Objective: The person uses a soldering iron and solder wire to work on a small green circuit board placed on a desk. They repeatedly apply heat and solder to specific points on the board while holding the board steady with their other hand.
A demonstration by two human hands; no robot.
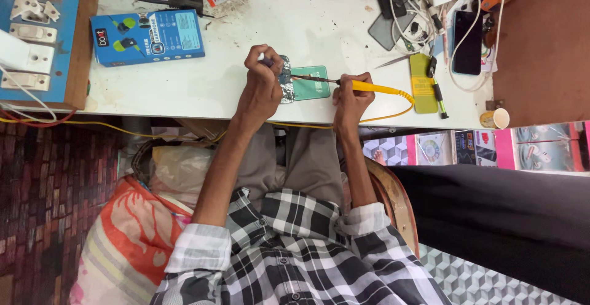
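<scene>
Checked sleeves lead to both hands: the left hand (263,87) pins the opened phone (305,84), thin and fragile, best gripped by edges; the right hand (350,99) pinches a yellow soldering iron (369,87) over it.

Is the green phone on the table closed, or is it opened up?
Opened up: the green phone lies flat with inner parts exposed under the left hand.

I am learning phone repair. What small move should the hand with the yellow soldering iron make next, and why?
Probably ease the soldering iron tip slightly toward the opened phone, since the right hand already aims it at the board while the left hand steadies that end.
</scene>
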